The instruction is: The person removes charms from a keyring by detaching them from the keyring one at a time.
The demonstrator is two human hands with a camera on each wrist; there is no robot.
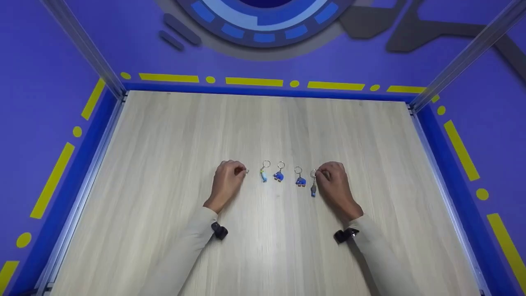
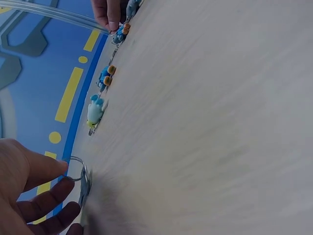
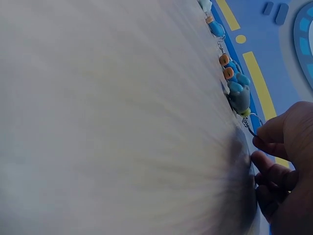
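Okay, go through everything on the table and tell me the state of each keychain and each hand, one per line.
left hand: fingers curled, pinching a key ring
key ring: held at the left end of the row, its charm hidden
light blue keychain: lying flat, untouched
blue keychain: lying flat, untouched
second blue keychain: lying flat, untouched
grey-blue keychain: on the table, ring pinched
right hand: fingers curled, pinching that ring

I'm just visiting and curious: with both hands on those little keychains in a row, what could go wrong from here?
The left hand pinches only a thin metal ring, which might slip free. The right hand holds the grey-blue keychain close beside the blue charm, so lifting it could knock the row askew.
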